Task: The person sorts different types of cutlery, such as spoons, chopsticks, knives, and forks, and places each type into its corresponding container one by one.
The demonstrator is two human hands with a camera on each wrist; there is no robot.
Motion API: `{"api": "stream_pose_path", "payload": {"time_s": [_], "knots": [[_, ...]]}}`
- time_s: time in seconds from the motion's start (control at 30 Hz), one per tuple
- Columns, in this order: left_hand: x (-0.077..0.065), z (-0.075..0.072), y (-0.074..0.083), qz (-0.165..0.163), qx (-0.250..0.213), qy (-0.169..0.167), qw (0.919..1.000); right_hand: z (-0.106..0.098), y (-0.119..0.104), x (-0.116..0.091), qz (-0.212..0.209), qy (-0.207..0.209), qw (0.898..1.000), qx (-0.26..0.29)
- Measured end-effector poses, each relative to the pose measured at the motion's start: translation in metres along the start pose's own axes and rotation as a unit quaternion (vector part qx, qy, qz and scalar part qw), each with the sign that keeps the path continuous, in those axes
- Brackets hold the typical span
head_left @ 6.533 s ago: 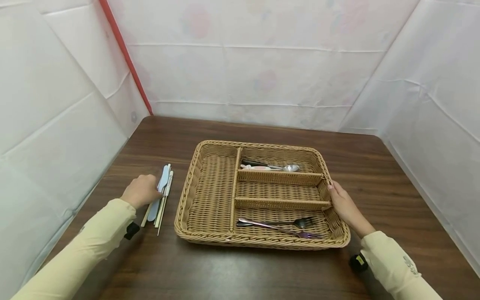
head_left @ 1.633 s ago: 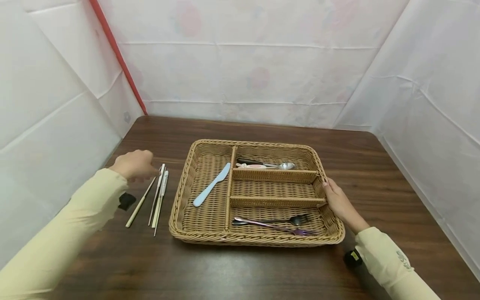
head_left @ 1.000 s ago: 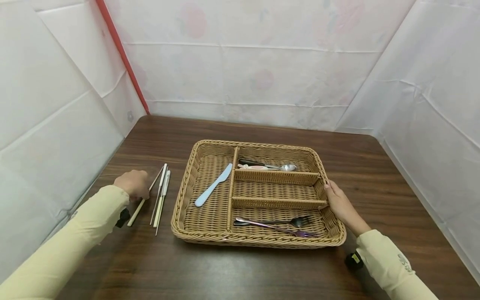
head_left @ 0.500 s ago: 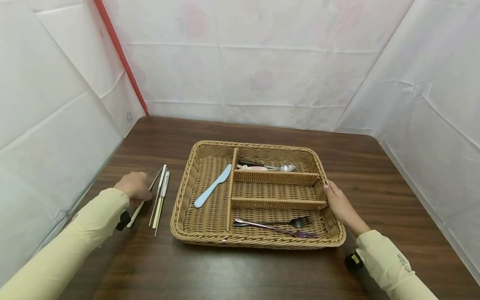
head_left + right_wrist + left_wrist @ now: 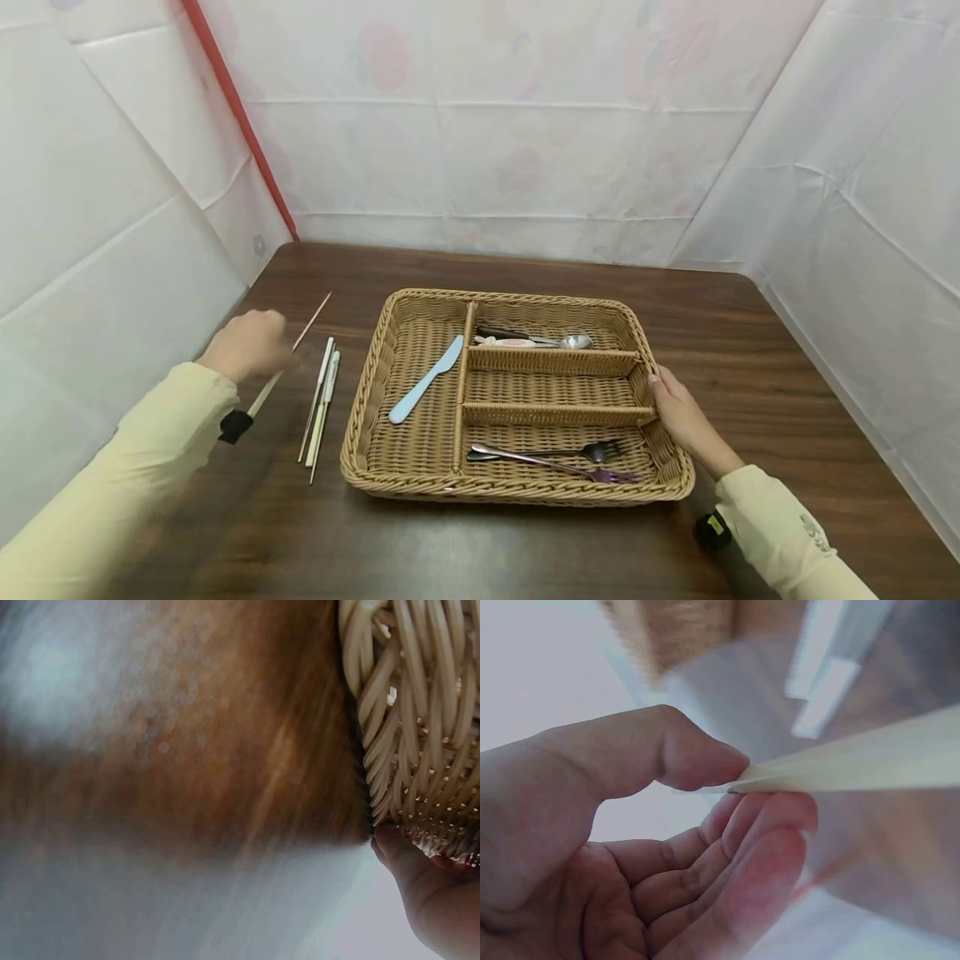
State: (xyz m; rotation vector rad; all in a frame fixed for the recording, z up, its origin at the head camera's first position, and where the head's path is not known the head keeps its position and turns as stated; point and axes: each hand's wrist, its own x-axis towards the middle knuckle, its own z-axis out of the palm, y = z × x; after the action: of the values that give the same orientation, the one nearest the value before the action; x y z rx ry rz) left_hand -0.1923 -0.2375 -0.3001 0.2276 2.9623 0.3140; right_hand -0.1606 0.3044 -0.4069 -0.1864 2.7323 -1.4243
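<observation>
My left hand (image 5: 250, 346) is raised over the left side of the table, pinching a chopstick (image 5: 312, 320) between thumb and fingertips. Its cream end (image 5: 862, 761) sticks out past the fingers in the left wrist view. Several more chopsticks (image 5: 329, 379) lie side by side on the table just right of that hand. My right hand (image 5: 686, 417) grips the right rim of a divided wicker basket (image 5: 367, 383), thumb against the weave in the right wrist view. A light blue table knife (image 5: 427, 382) lies slanted in the basket's long left compartment.
Spoons (image 5: 576, 342) lie in the basket's far right compartment, and forks (image 5: 600, 452) in the near right one; the middle one holds nothing. White sheeting (image 5: 525, 158) walls the wooden table (image 5: 480, 550) at the back and both sides.
The light blue knife has gone from the table into the left compartment. Afterwards my left hand reached the leftmost chopstick and has lifted it. The right hand has stayed on the rim.
</observation>
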Motion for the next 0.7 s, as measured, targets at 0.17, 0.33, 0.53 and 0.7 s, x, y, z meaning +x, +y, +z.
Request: {"api": "stream_pose_path", "payload": {"time_s": [0.17,0.33,0.53,0.7], "knots": [[0.006,-0.02,0.051,0.062,0.024,0.053,0.9964,-0.003,0.0,-0.002,0.003,0.007,1.0,-0.007],[0.014,-0.023,0.108,0.115,0.035,0.054,0.9913,-0.003,0.002,-0.001,0.003,0.002,1.0,-0.002],[0.031,-0.012,0.174,0.178,0.065,0.024,0.9816,-0.002,0.003,-0.002,-0.007,0.005,1.0,-0.004],[0.046,0.003,0.221,0.226,0.092,-0.006,0.9696,0.0,0.001,0.002,0.0,0.004,1.0,0.012]]}}
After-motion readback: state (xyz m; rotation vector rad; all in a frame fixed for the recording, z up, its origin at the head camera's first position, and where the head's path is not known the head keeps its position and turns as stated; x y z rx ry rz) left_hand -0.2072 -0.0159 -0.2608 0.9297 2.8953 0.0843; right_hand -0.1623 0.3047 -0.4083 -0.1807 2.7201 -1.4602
